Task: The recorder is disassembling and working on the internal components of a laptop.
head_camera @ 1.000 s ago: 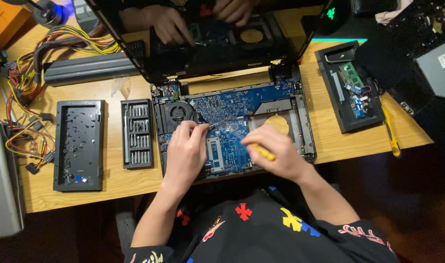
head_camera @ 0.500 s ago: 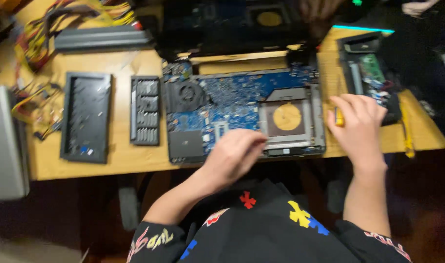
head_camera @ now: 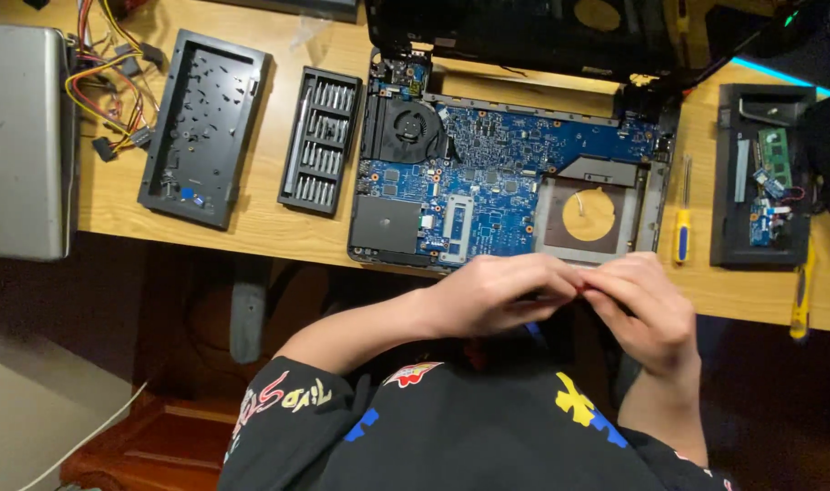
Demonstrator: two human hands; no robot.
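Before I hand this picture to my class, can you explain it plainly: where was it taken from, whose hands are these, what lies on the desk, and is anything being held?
The picture comes from a camera worn on a person's head, looking straight down, so the two hands belong to the wearer. The left hand and right hand meet fingertip to fingertip at the near edge of the wooden desk. They may be pinching something tiny, but it is too small to see. In front of them lies an opened laptop with its blue circuit board and round fan exposed. To its left sit a tray of screwdriver bits, a black plastic panel, loose coloured wires and a grey metal case. To its right lie a yellow-handled screwdriver and a black tray of small parts.
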